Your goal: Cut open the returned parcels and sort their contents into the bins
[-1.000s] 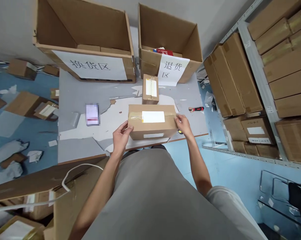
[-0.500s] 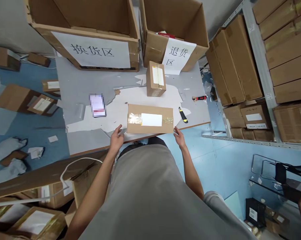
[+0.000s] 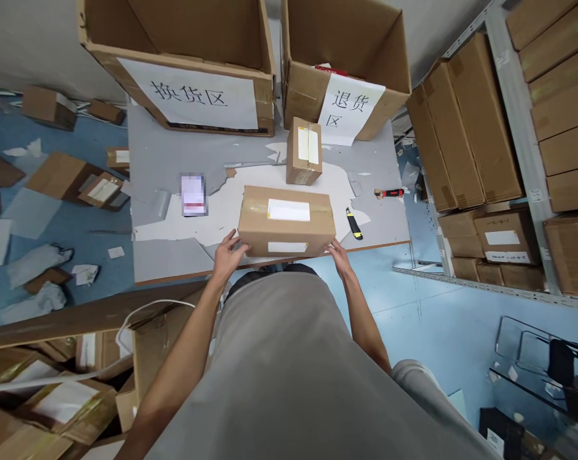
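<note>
A long taped cardboard box (image 3: 320, 214) lies across the front of the worktable, its near side now showing with a second white label. My left hand (image 3: 229, 254) grips its near left corner, thumb against the near face and the other fingers by the end. At the opposite end, my right hand (image 3: 339, 257) has its fingers pressed on the near right corner. Whether the box's underside touches the table is hidden. A smaller taped box (image 3: 297, 153) stands behind it. To the right lies a black and yellow utility knife (image 3: 353, 223).
Two big open cartons with handwritten signs, a left one (image 3: 265, 96) and a right one (image 3: 298, 89), line the table's back. A red and black cutter (image 3: 392, 193) is near the right edge. A blurred-out item (image 3: 193, 193) lies left. Shelving (image 3: 509, 128) with boxes stands right.
Both hands have come in from beside the long box onto its near corners. The box has tipped so that its near side faces me more. The view has shifted slightly.
</note>
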The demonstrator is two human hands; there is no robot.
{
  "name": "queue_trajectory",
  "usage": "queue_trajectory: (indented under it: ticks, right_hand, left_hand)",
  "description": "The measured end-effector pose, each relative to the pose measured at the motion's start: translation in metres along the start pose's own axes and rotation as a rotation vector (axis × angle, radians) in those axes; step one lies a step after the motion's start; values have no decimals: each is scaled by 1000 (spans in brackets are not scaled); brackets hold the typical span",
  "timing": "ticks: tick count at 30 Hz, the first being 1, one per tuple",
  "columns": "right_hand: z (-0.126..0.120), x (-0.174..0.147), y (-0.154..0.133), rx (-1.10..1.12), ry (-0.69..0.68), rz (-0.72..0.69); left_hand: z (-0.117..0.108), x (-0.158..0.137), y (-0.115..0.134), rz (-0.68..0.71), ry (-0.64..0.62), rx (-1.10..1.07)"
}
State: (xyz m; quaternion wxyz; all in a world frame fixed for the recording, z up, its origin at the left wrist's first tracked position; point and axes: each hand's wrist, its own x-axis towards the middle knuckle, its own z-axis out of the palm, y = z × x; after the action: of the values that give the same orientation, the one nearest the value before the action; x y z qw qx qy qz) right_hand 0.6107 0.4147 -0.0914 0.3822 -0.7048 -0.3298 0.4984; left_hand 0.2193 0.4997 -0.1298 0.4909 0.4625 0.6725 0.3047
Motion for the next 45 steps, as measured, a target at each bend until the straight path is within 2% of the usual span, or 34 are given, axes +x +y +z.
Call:
queue_trajectory:
  ticks: [4,7,12,17,20,23,25,27,30,32,34,37,38,41,43,45]
  right_hand:
    - [-17,19,-20,53,-14,27]
    - [-20,32,-26,56,-29,62]
    - [-28,44,-17,35,-53,82]
    - [-26,37,8,-42,-58,91]
    - [-20,30,17,-53,-77,86]
    - [-22,28,12,-58,-76,41]
    - [-26,29,-2,-52,-62,-3]
    - [-23,27,-24,-45,-65,-102]
    - [-3,22,-60,-89,-167,-328]
    - [10,22,-76,-155,-164,-412]
    - [10,31,-84,-204,-12,-422]
    - [-15,63,-81,-229,247,-340]
    - [-26,76,-79,-217,248,-291]
    - [-50,105,-74,-137,88,-231]
    - [-55,111,-71,-106,36,-269]
    - [-53,104,-67,-99,49,-298]
  left_hand:
    - [-1,-4,28,46,99,-35]
    - [6,-3,36,1,127,-16]
    - [18,-4,20,-104,162,-115]
    - [30,-27,-1,-221,170,-132]
    - [37,-37,-4,-232,181,-87]
    - [38,-39,2,-226,215,-58]
    - [33,-39,14,-181,248,-55]
    - [28,-39,32,-62,268,-55]
    - [30,-41,63,128,210,-24]
    - [42,-41,80,166,168,23]
    - [58,-39,90,152,153,38]
    - [83,-32,93,100,119,-18]
    - [89,-29,93,90,106,-32]
    - [96,-25,91,118,86,-48]
    - [91,-25,93,174,82,-64]
    - [82,-29,96,216,95,-80]
